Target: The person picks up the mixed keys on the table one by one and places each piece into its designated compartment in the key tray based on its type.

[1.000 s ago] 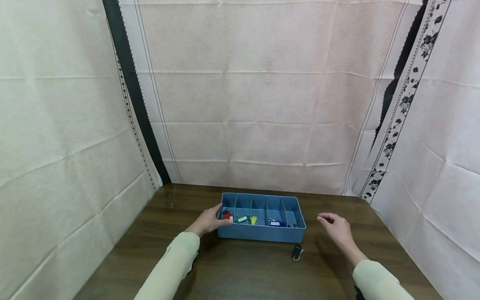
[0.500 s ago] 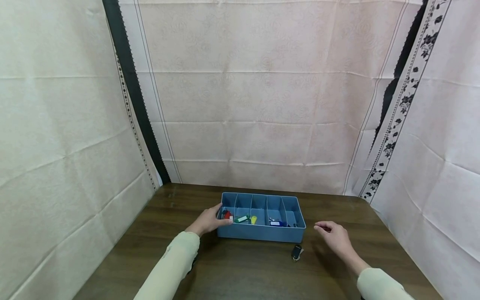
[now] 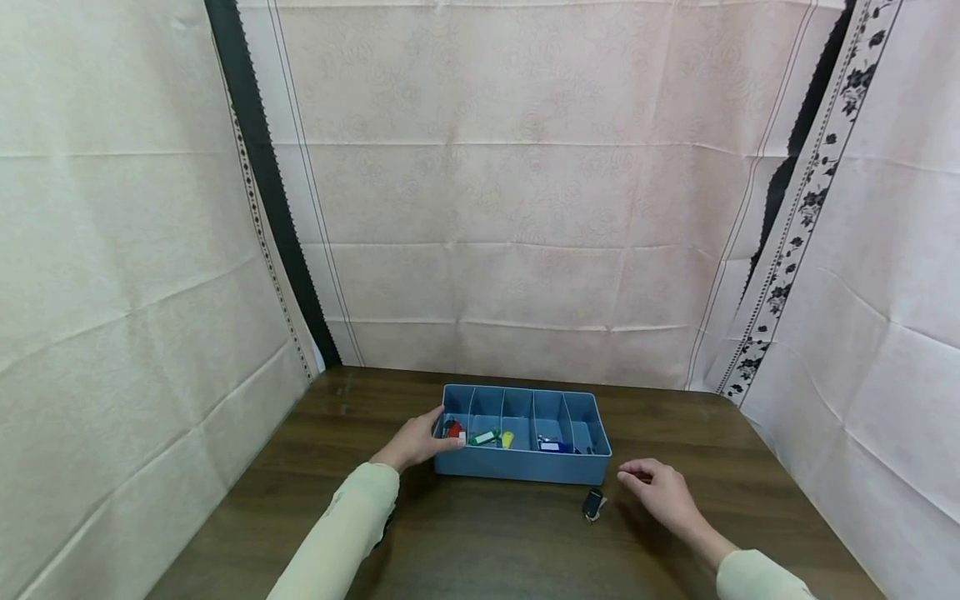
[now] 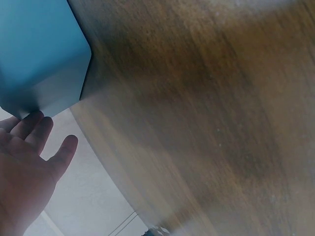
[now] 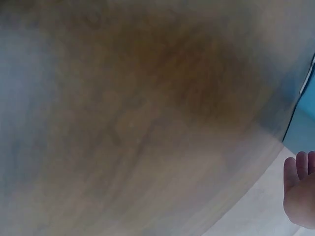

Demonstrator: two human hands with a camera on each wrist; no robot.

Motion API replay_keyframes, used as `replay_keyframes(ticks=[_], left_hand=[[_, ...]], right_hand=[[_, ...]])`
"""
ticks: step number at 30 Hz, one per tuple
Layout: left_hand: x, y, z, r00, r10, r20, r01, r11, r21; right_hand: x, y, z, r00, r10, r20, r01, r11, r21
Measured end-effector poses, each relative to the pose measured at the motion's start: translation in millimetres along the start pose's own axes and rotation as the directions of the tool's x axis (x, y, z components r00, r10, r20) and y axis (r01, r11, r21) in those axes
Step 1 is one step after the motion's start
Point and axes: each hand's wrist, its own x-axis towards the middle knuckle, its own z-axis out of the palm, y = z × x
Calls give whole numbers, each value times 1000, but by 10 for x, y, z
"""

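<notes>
A blue box [image 3: 522,468] split by upright dividers sits on the wooden table. My left hand [image 3: 412,443] holds its left end, thumb over the front corner and fingers along the side. Several fingertips [image 4: 33,117] touch the box wall in the left wrist view. Small key tags lie inside: a red one [image 3: 454,429], a green one [image 3: 483,437] with a white label, a yellow one [image 3: 507,439] and a blue one [image 3: 551,447]. In front of the box lies a black key fob [image 3: 593,504] with metal keys. My right hand [image 3: 662,492], loosely bent, hovers right of it, holding nothing visible.
The dark wooden table [image 3: 480,550] extends around the box. Pale cloth [image 3: 480,208] hangs behind it, with more cloth at both sides. Small dark items [image 3: 588,451] lie in the rightmost compartment, too small to identify.
My right hand has moved left and nearer to me, closer to the key fob. The left hand, the box and the fob have stayed in place.
</notes>
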Motion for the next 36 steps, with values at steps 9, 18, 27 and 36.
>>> replay_keyframes(ticks=[9, 18, 27, 36], left_hand=[[-17, 13, 0, 1000, 9, -2, -9, 1000, -5], [6, 1, 11, 1000, -4, -5, 4, 1000, -11], [5, -3, 17, 1000, -4, -5, 4, 1000, 3], [-2, 3, 12, 1000, 2, -4, -2, 1000, -6]], right_hand=[[-107, -80, 155, 999, -2, 39, 1, 1000, 13], [-182, -92, 308, 991, -111, 75, 110, 994, 10], [-241, -122, 372, 972, -200, 124, 207, 977, -42], [-267, -165, 403, 963, -226, 149, 242, 965, -103]])
